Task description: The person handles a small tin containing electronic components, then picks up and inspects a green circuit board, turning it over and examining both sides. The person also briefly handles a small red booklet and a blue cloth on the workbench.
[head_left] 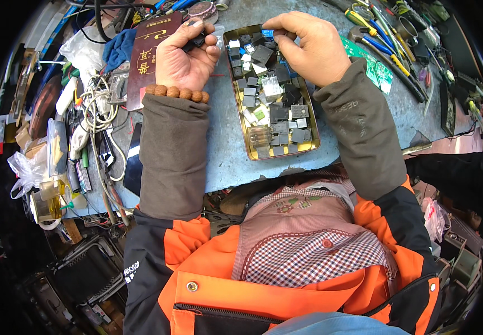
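My left hand (185, 58), palm up with fingers curled, holds small black box-shaped components (195, 40) against the fingers; how many I cannot tell. A beaded bracelet circles that wrist. To its right, a long shallow gold-rimmed tin (248, 146) lies on the bench, filled with small black, grey, white, clear and blue block-shaped electronic parts (271, 87). Over the tin's far right corner is my right hand (313, 47), its index finger stretched to the far rim beside a blue part (267, 33). The thumb stands apart from that finger, and nothing shows held between them.
Left of the tin lies a dark red box (151, 56), with tangled white cables (97, 111) and a dark phone-like slab (133, 159) nearby. A green circuit board (378, 72) and several pliers and screwdrivers (384, 44) lie at the right. The blue bench (230, 173) ends near my body.
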The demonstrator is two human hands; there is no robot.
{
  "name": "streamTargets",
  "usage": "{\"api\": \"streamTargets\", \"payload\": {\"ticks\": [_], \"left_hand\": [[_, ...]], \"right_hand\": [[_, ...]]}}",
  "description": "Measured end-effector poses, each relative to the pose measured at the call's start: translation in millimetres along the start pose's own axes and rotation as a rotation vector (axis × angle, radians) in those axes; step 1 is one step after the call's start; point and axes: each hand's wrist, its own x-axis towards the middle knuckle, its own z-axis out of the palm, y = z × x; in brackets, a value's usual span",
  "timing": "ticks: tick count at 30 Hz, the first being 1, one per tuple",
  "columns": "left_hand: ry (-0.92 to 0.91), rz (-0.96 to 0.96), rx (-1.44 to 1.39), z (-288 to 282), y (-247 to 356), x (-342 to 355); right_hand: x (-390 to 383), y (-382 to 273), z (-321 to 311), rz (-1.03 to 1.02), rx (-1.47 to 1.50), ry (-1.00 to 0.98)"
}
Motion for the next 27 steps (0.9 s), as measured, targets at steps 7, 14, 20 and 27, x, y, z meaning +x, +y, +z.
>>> {"api": "streamTargets", "payload": {"ticks": [7,14,20,27], "left_hand": [[0.096,0.066,-0.017,19.3,-5.0,-8.3],[-0.109,-0.017,-0.088,9.1,-1.0,-3.9],[-0.092,0.024,0.202,-0.3,-1.3,1.2],[-0.124,0.055,0.356,7.4,-8.8,0.3]], "right_hand": [[-0.4,-19.7,-7.3,-0.247,0.153,-0.399],[-3.8,-17.9,9.5,-0.135,-0.133,-0.135],[2.6,-13.2,-13.9,0.012,0.236,-0.173],[-12.7,-50.5,-28.0,-0.102,-0.046,-0.901]]}}
